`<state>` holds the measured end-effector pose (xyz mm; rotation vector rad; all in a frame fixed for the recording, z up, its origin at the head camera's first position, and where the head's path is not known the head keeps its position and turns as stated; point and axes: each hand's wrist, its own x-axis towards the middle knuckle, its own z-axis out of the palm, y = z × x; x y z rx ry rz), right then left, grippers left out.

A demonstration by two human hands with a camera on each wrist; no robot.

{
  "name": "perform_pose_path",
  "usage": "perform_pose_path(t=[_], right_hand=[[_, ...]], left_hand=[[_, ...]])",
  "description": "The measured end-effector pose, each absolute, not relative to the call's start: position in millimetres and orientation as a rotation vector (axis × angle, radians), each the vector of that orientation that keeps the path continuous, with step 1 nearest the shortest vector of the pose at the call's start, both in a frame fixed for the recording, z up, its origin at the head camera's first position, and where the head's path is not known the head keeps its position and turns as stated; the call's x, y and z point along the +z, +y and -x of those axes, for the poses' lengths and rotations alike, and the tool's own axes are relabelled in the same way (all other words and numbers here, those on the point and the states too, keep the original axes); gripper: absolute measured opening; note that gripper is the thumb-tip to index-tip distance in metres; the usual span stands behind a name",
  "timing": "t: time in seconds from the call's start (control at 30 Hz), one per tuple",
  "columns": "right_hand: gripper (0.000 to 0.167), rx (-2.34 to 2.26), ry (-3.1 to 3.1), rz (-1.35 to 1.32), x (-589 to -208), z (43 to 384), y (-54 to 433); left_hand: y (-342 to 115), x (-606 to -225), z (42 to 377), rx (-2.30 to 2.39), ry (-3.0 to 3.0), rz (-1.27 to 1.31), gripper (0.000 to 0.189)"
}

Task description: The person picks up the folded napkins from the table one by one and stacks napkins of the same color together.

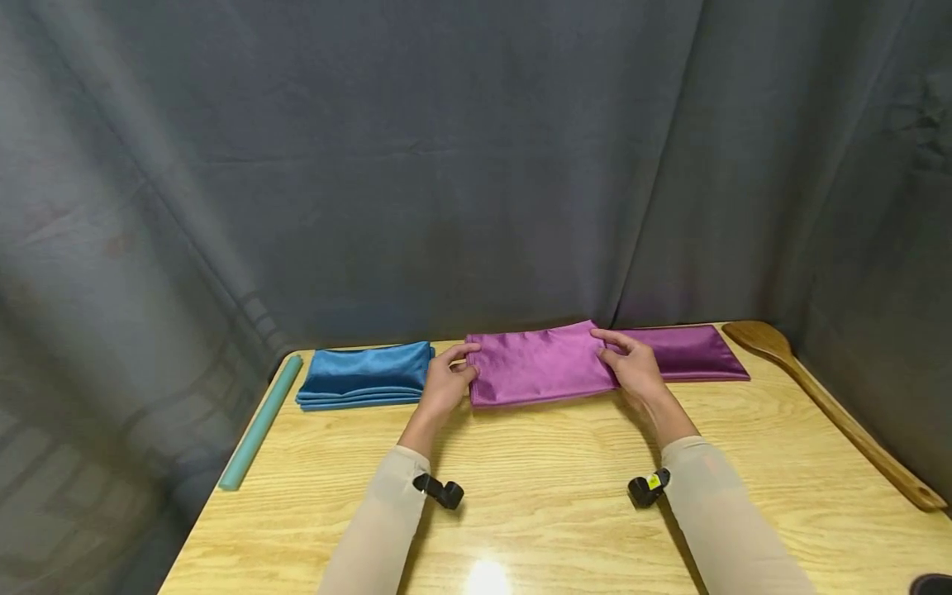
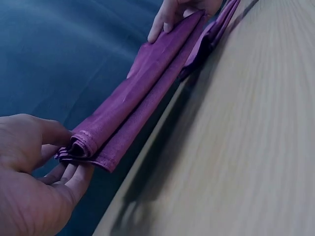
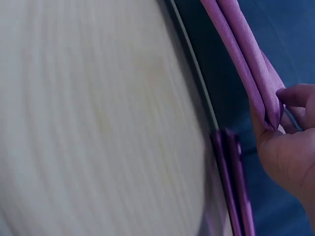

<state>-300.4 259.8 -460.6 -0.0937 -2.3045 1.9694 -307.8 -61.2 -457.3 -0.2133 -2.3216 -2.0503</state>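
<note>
Both hands hold a folded pinkish-purple satin cloth (image 1: 541,364) by its two ends, near the back of the table. My left hand (image 1: 446,382) pinches the left end, thumb on one face and fingers beneath the folded layers (image 2: 93,142). At the other end my right hand (image 1: 632,364) pinches the right edge between thumb and fingers (image 3: 293,93). The wrist views show the cloth raised off the wood, with a shadow under it. A darker purple folded cloth (image 1: 687,353) lies just right of it, partly behind the right hand. Left of the left hand lies a folded blue satin cloth (image 1: 364,378).
A teal stick (image 1: 262,421) lies along the table's left edge. On the right side a long wooden spoon (image 1: 833,405) lies at a slant. A grey curtain (image 1: 461,165) hangs behind the wooden table (image 1: 550,496). A dark object (image 1: 931,585) shows at the lower right corner.
</note>
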Motion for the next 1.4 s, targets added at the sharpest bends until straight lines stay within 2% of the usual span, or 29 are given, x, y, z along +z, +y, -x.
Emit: perform_pose_path(t=[0.13,0.43,0.87,1.07,1.4], right_hand=[[0.046,1.842,-2.385,0.114,-452.3,299.9,282.3],[0.050,1.879,-2.430,0.264,-437.3,301.7,344.1],[0.052,1.590,-2.589,0.520,-428.7,296.0,424.0],[0.055,1.677,-2.578,0.554,-427.5,293.6,440.0],[0.056,1.680,-2.545,0.552,-424.6,302.8,442.4]], left_hand=[[-37.6,-449.9,314.1,-2.081,-2.324,0.226,0.040],[29.3,-445.2,327.2,-2.147,-2.364,0.239,0.043],[128.4,-445.9,327.6,-2.214,-2.377,0.244,0.058],[147.1,-449.7,325.0,-2.256,-2.362,0.184,0.062],[149.2,-447.3,333.0,-2.192,-2.396,0.189,0.072]])
